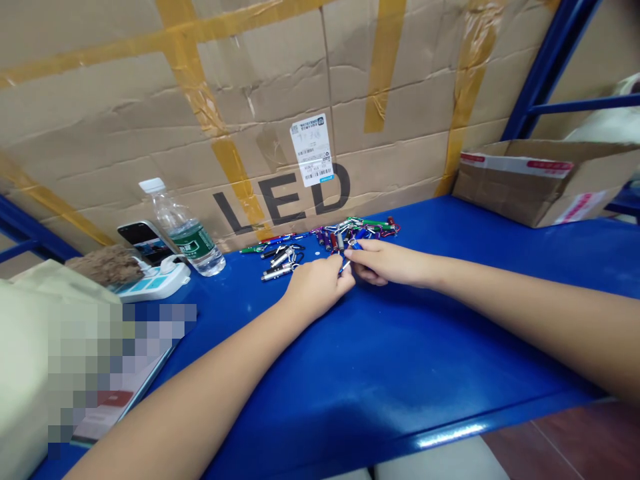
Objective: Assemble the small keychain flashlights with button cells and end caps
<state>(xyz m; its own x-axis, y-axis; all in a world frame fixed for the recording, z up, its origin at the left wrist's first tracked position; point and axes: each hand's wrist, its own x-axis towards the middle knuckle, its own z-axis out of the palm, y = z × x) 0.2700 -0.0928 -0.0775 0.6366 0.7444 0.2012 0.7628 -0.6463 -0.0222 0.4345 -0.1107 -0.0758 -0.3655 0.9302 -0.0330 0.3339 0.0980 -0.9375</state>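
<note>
At the middle of the blue table, my left hand [320, 279] and my right hand [377, 261] meet almost fingertip to fingertip. My right thumb and fingers pinch a small blue metal keychain flashlight [357, 245]. The left fingers are closed on a thin, silvery-blue piece [344, 267], perhaps a clip, partly covered by the hand. Just beyond the hands lies a pile of small coloured keychain flashlights [327, 239] with carabiner clips. Silver and black keychain flashlights [277, 272] lie left of my left hand. A green pen-like stick [253, 249] rests behind them.
A large taped cardboard box [280, 87] marked LED stands behind the table [400, 373]. To the left are a water bottle [193, 230], a phone [145, 239], a power strip [160, 283] and a pale bag [30, 360]. An open cardboard box [500, 190] sits at the right.
</note>
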